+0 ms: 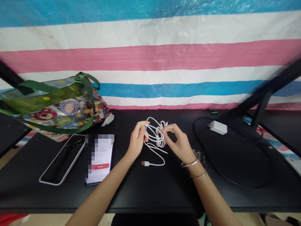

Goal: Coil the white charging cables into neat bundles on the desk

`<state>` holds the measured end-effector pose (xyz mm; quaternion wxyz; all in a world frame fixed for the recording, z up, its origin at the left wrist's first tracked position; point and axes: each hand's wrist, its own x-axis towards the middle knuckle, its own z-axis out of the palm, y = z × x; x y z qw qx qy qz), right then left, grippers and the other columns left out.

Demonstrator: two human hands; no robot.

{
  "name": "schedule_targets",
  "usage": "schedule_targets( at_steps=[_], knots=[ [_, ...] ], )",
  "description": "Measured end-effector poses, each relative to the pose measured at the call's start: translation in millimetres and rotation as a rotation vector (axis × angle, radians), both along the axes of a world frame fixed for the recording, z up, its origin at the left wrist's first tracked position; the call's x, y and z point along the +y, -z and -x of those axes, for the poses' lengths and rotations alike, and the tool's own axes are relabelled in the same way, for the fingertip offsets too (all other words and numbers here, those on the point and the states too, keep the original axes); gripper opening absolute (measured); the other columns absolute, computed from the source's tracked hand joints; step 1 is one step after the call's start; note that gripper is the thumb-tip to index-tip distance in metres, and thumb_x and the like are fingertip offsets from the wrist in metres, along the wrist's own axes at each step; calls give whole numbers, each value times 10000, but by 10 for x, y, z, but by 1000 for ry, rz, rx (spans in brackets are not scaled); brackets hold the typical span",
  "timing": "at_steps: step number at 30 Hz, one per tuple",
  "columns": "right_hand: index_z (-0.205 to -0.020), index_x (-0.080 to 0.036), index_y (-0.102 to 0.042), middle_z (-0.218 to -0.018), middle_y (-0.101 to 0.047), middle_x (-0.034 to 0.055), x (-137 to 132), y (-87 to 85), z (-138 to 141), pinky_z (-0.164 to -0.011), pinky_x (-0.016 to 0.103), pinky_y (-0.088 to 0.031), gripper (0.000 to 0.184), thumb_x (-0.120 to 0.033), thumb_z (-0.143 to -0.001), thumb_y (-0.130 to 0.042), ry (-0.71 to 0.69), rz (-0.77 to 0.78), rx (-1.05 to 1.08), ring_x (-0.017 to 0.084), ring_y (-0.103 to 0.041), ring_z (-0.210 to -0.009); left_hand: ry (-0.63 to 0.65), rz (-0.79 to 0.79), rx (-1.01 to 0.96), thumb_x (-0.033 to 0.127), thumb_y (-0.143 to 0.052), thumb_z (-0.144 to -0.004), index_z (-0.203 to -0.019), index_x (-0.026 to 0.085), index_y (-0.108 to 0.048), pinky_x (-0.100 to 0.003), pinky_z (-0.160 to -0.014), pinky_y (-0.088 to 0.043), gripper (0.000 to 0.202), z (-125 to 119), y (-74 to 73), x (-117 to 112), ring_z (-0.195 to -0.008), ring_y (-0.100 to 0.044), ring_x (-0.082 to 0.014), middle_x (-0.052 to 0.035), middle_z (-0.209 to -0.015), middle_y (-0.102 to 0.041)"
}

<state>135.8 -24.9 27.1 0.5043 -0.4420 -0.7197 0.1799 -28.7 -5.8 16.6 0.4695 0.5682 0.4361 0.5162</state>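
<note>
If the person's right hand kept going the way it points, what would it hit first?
The looped white cable, which the right hand seems to touch, though depth is hard to judge.

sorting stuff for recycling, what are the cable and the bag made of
The cable looks like smooth white plastic or rubber, since it bends in soft loops; its plug end seems metal. The bag looks like glossy laminated plastic film, given its shine and creases; its green straps may be fabric webbing.

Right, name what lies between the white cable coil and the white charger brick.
The right hand, then a curved black cord, as the head view shows.
</note>
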Motion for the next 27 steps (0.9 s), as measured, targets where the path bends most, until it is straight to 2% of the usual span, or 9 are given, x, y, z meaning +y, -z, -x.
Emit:
schedule_targets(
  at_steps=[5, 8, 12, 16, 21, 27],
  knots=[
    [-952, -221, -555, -919, -730, 54, -1, 7, 2, -768, 301, -559, 112, -199, -850, -514, -92, 120, 49, 187, -720, -849, -10, 22, 30, 379, -407, -911, -1182, 165, -490, -200, -447, -371, 356, -5, 30, 0, -410, -489, -98, 82, -474, -510],
    [-922, -223, -582, -915, -732, 52, 8, 11, 8, -771, 295, -564, 95, -209, -858, -512, -100, 133, 51, 194, -721, -867, -57, 9, 148, 305, -403, -912, -1207, 181, -481, -208, -491, -404, 329, 3, 9, -24, -436, -536, -104, 81, -490, -545],
    [-891, -219, -591, -849, -725, 45, 21, 36, 20, -744, 277, -569, 66, -206, -855, -537, -95, 136, 87, 185, -725, -814, -134, -35, 280, 284, -407, -914, -1234, 196, -465, -225, -556, -439, 337, 12, -23, -63, -475, -577, -113, 71, -538, -603],
    [-877, -216, -597, -850, -718, 45, 24, 52, 14, -738, 269, -568, 71, -191, -853, -536, -106, 127, 93, 174, -720, -786, -139, -55, 343, 283, -401, -918, -1312, 212, -412, -237, -583, -458, 400, 12, -40, -75, -505, -604, -127, 59, -575, -648],
    [-874, -212, -599, -870, -715, 49, 17, 61, 20, -736, 261, -558, 82, -185, -860, -523, -119, 134, 58, 166, -708, -795, -163, -27, 366, 262, -397, -915, -1134, 227, -503, -235, -597, -468, 246, 10, -59, -71, -528, -627, -131, 60, -596, -664],
    [-902, -217, -606, -882, -711, 55, 4, 58, 34, -783, 306, -540, 135, -224, -891, -472, -78, 87, -18, 183, -680, -847, -196, 3, 355, 260, -405, -909, -1007, 232, -487, -227, -599, -467, 131, -4, -102, -93, -523, -633, -131, 79, -569, -641]
  ],
)
